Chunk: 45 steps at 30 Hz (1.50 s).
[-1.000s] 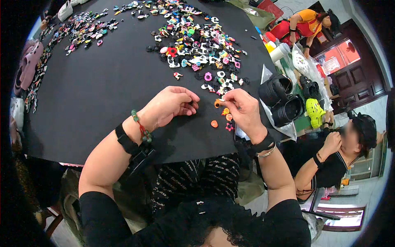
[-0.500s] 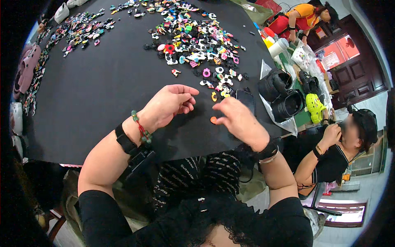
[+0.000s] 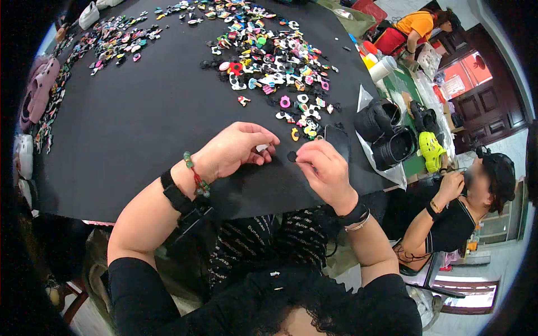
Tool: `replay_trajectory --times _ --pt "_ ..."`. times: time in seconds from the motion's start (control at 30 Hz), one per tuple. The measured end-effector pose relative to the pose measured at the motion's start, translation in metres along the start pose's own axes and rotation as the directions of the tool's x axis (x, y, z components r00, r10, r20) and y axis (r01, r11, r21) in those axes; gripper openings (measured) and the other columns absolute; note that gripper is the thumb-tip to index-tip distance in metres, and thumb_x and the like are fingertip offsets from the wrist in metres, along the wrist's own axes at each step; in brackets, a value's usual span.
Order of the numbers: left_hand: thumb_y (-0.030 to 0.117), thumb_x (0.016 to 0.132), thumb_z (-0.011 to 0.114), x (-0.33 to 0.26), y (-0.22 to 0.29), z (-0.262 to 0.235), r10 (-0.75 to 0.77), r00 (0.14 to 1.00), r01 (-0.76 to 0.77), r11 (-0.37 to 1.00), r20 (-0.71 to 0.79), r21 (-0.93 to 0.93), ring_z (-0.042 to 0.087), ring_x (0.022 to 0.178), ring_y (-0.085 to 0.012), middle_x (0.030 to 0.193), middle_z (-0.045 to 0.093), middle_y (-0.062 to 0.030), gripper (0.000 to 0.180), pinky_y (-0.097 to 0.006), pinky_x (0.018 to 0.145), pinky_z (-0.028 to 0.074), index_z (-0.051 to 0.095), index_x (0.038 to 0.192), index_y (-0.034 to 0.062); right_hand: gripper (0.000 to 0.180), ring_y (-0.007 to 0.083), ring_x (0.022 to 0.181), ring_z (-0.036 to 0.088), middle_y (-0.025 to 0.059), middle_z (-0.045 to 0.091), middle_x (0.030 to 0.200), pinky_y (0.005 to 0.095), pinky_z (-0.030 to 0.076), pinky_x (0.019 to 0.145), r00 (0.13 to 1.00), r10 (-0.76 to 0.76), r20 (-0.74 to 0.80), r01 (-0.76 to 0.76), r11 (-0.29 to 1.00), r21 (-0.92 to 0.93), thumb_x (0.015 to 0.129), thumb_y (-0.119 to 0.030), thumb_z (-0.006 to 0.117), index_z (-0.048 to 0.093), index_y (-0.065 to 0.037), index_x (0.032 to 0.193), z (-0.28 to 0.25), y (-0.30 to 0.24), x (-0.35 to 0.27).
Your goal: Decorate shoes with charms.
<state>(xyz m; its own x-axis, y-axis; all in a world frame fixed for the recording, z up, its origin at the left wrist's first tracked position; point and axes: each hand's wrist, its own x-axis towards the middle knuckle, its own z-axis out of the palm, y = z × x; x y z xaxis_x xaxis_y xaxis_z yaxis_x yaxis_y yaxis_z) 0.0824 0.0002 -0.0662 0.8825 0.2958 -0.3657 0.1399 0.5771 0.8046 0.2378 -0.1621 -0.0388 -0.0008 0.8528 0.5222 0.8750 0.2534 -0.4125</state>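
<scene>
My left hand [image 3: 242, 148] is held over the black tabletop [image 3: 140, 151], fingers curled. A small white piece [image 3: 261, 148] shows between its fingers; its kind is hard to make out. To the right, my right hand [image 3: 328, 171] pinches a small shoe charm [image 3: 292, 157] between thumb and fingertips, its dark round back showing. Just beyond the hands lie loose charms, among them a yellow-orange one [image 3: 295, 134] and a pink one [image 3: 285, 102]. Farther off spreads a big multicoloured heap of shoe charms [image 3: 274, 61].
A dark phone [image 3: 336, 140] lies right of my right hand. Beside it, black clogs [image 3: 392, 147] sit on white plastic, with a lime-green clog [image 3: 430, 150] beyond. More charms [image 3: 120, 47] and a mauve clog [image 3: 42, 89] are at the left. Two people are at the right.
My right hand has picked the orange-red charm off the table and now pinches a charm with its dark back showing. A white piece has come into view in my left hand.
</scene>
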Motion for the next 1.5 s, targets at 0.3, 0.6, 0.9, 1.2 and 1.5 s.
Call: replay_trajectory --times 0.3,0.6,0.9,1.2,1.5 --pt "0.028 0.101 0.046 -0.005 -0.005 0.01 -0.077 0.985 0.095 0.989 0.154 -0.11 0.06 0.068 -0.0125 0.082 0.063 -0.0061 0.031 -0.022 0.059 0.049 0.061 0.097 0.0007 0.022 0.0235 0.084 0.06 0.0067 0.064 0.097 0.0357 0.048 0.071 0.969 -0.246 0.034 0.248 0.951 -0.184 0.073 -0.001 0.066 0.065 -0.005 0.094 -0.001 0.001 0.017" --pt "0.021 0.1 0.048 -0.003 -0.002 0.002 0.006 1.0 -0.006 1.0 -0.007 -0.007 0.056 0.062 -0.0092 0.077 0.061 -0.0035 0.022 -0.021 0.052 0.044 0.058 0.09 0.0046 0.019 0.0277 0.088 0.054 0.0081 0.056 0.086 0.0391 0.042 0.078 0.925 0.205 0.319 -0.067 0.917 -0.394 0.076 -0.02 0.073 0.065 -0.005 0.085 -0.044 0.033 -0.006" --pt "0.023 0.098 0.053 -0.004 0.002 0.008 0.023 0.997 -0.016 0.996 -0.072 0.089 0.052 0.053 -0.0062 0.07 0.06 -0.0007 0.022 -0.017 0.041 0.037 0.06 0.088 0.0043 0.02 0.0297 0.09 0.053 0.0107 0.056 0.086 0.0409 0.041 0.077 0.873 0.393 0.288 -0.186 0.815 -0.549 0.078 -0.022 0.07 0.066 -0.004 0.087 -0.021 0.022 -0.003" --pt "0.017 0.099 0.051 -0.001 -0.006 0.001 0.078 0.995 -0.077 0.997 -0.067 0.012 0.056 0.062 -0.0072 0.079 0.062 -0.0037 0.02 -0.019 0.05 0.042 0.062 0.097 0.0006 0.012 0.0274 0.076 0.06 0.0129 0.061 0.08 0.037 0.049 0.068 0.898 0.389 0.207 -0.386 0.921 -0.057 0.076 -0.003 0.069 0.063 -0.001 0.086 -0.013 0.025 0.002" --pt "0.029 0.101 0.046 -0.007 0.002 0.009 -0.094 0.993 0.106 0.976 0.072 -0.191 0.059 0.067 -0.0135 0.081 0.062 -0.0069 0.032 -0.023 0.056 0.046 0.062 0.1 0.001 0.02 0.0173 0.074 0.067 0.0111 0.066 0.092 0.0282 0.053 0.067 0.957 0.222 0.184 -0.274 0.9 0.338 0.081 0.004 0.062 0.064 0.0 0.1 -0.006 -0.005 0.038"
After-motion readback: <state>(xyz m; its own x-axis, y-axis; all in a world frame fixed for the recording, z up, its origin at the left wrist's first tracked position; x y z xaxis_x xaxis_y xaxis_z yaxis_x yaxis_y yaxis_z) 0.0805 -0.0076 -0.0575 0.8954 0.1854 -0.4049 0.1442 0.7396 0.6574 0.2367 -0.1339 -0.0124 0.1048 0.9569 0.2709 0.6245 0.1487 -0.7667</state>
